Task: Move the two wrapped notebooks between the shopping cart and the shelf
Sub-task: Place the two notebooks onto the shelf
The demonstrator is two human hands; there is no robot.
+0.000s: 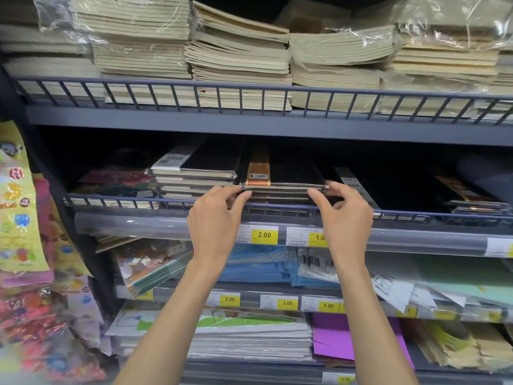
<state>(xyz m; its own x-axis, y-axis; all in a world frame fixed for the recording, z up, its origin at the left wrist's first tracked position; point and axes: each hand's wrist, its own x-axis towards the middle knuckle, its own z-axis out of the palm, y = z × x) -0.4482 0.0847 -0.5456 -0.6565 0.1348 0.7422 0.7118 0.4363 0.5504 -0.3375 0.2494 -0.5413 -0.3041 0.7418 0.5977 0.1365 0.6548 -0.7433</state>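
Store shelving fills the view, with a wire rail (155,200) fronting the middle tier. Just behind that rail, a wrapped black notebook (294,173) with an orange band lies flat atop a stack. Left hand (216,220) pinches its near left corner above the rail; right hand (347,218) pinches its near right corner. Below the rail hangs a yellow 2.00 price tag (264,235). Cream notebook piles (238,59) sit well above the rail.

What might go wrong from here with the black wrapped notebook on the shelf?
The left hand and right hand pinch only the near corners of the black plastic-wrapped notebook with an orange band; slick wrap may slip. Its edge may snag the blue wire shelf rail.
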